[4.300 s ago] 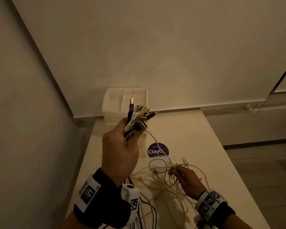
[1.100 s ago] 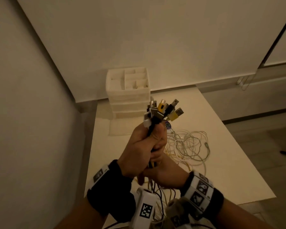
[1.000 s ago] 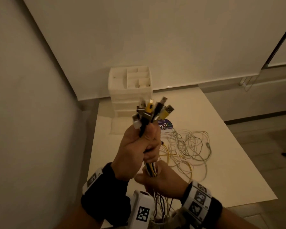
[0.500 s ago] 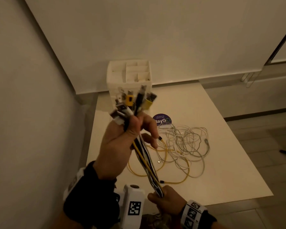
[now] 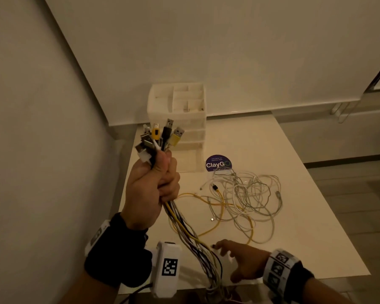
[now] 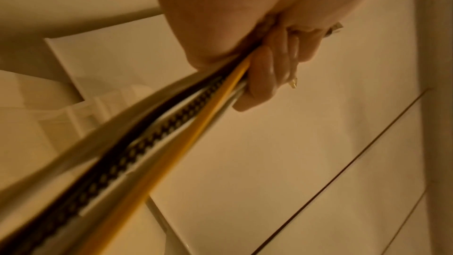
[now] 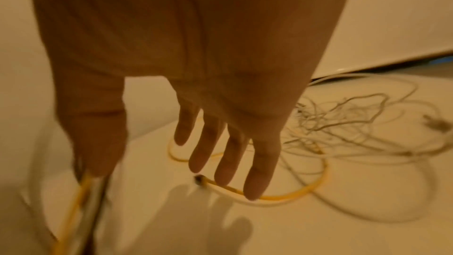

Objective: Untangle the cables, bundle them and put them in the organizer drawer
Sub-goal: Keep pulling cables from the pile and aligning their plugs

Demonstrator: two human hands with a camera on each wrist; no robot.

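Observation:
My left hand point(image 5: 160, 183) is raised over the table's left side and grips a bundle of cables point(image 5: 184, 229), with the USB plugs point(image 5: 162, 137) fanned out above the fist. In the left wrist view the curled fingers point(image 6: 267, 73) wrap yellow, black and white cords point(image 6: 171, 133). The cords run down past the table's front edge. My right hand point(image 5: 228, 255) is flat and spread near the front edge, holding nothing. Its fingertips point(image 7: 255, 187) hover over a yellow cable end point(image 7: 282, 195), and its thumb is beside the hanging bundle. A loose tangle of white and yellow cables point(image 5: 246, 198) lies mid-table.
A white organizer with drawers and open top compartments point(image 5: 178, 115) stands at the table's back left against the wall. A round purple sticker point(image 5: 218, 163) is in front of it. The white table point(image 5: 316, 249) ends at front and right edges, with floor beyond.
My right hand slid down the bundle from just under the left fist, let go and now lies open near the table's front. The left hand stayed raised with the plugs up.

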